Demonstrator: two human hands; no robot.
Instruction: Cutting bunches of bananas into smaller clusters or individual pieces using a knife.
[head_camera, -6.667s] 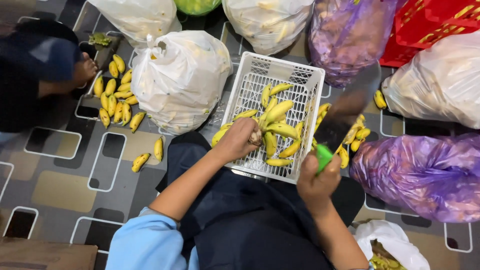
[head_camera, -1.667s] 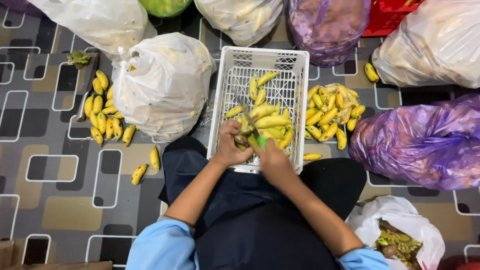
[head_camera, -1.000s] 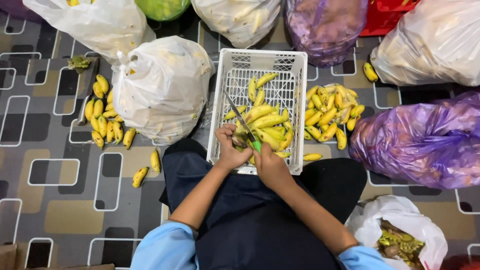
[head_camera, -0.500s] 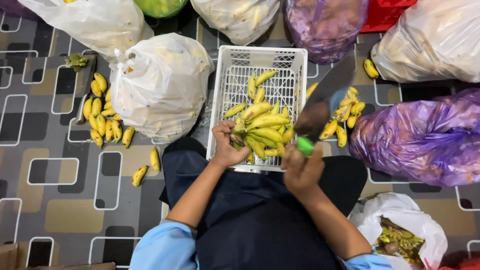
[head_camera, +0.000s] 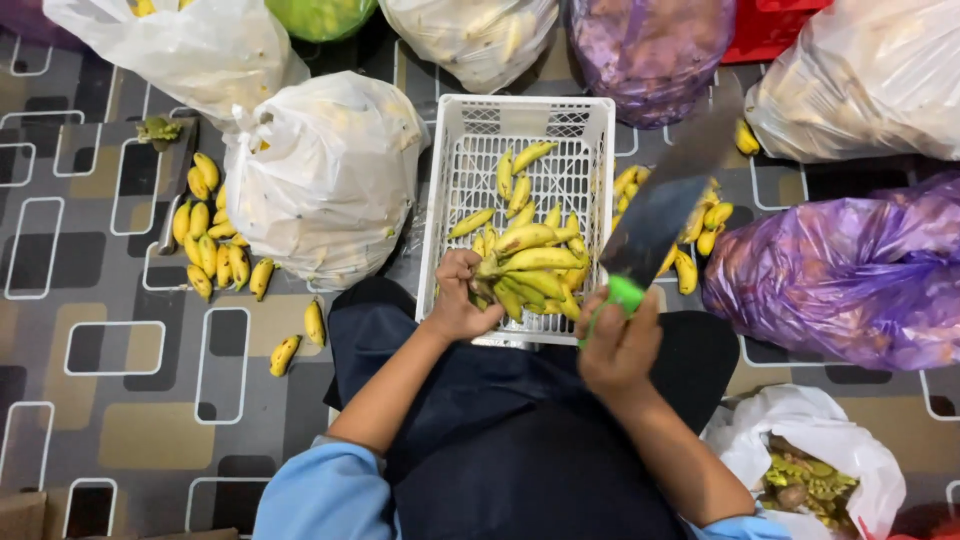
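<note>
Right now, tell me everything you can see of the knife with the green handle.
The broad dark-bladed knife with a bright green handle is gripped in the right hand, fingers wrapped round the handle so only a little green shows. The blade looks like dull grey metal, wide and flat, and is motion-blurred toward its tip. It is raised, angled up and to the right, past the right edge of the white plastic crate and above loose yellow bananas on the floor. Only the right hand touches it.
</note>
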